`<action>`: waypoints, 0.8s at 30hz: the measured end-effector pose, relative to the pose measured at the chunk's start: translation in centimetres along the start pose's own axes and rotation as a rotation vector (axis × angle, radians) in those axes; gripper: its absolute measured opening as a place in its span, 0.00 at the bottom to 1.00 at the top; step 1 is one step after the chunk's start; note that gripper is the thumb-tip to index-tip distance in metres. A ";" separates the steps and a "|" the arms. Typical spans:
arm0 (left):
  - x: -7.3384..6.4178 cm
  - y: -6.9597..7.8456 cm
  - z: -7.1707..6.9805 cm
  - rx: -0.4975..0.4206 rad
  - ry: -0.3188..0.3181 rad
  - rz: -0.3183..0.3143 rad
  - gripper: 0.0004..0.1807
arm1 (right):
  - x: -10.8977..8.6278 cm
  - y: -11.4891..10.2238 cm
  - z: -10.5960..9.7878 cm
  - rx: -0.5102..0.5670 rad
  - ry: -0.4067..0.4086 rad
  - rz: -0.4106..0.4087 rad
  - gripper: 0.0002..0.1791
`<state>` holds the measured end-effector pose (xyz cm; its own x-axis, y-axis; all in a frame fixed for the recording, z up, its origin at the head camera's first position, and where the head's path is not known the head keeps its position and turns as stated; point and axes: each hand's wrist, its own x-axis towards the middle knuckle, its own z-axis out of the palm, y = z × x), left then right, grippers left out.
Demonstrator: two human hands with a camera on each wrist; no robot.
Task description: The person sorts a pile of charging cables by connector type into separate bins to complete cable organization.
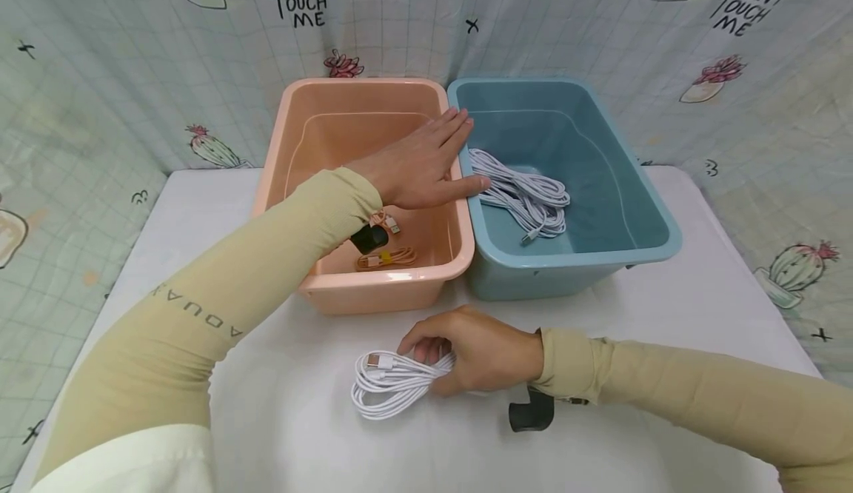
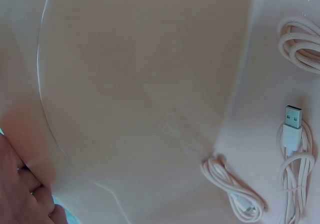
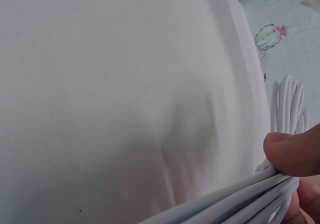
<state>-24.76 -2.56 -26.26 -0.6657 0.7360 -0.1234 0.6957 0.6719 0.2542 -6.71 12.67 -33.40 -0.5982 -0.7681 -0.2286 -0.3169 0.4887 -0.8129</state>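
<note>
A coiled white USB cable [image 1: 393,383] is gripped by my right hand [image 1: 483,352] over the white table, in front of the two bins. In the right wrist view the thumb [image 3: 292,151] presses on the bundled strands. My left hand [image 1: 426,163] lies with extended fingers across the touching rims of the orange bin [image 1: 373,278] and the blue bin [image 1: 573,256]. Inside the orange bin are small coiled cables, among them an orange cable with a yellow tie [image 1: 393,257]; the left wrist view shows a coil with a USB plug [image 2: 293,129]. White coiled cables [image 1: 526,193] lie in the blue bin.
A patterned cloth [image 1: 533,27] hangs behind and along both sides of the white table [image 1: 300,419]. Each wrist carries a black camera mount, the right one [image 1: 532,410] just over the table.
</note>
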 end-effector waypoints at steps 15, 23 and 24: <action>0.0 -0.1 0.2 -0.007 0.009 0.008 0.53 | -2.2 -2.1 -2.1 -0.045 0.058 -0.058 0.28; 0.0 -0.2 0.1 -0.003 0.004 0.016 0.53 | -3.6 -3.1 -3.0 -0.074 0.079 -0.064 0.28; 0.0 -0.2 0.1 -0.004 0.003 0.014 0.53 | -3.8 -3.2 -3.1 -0.077 0.080 -0.064 0.28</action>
<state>-24.86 -2.70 -26.40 -0.6565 0.7453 -0.1164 0.7042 0.6608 0.2596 -5.72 15.26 -28.25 -0.6307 -0.7647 -0.1321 -0.4096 0.4727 -0.7803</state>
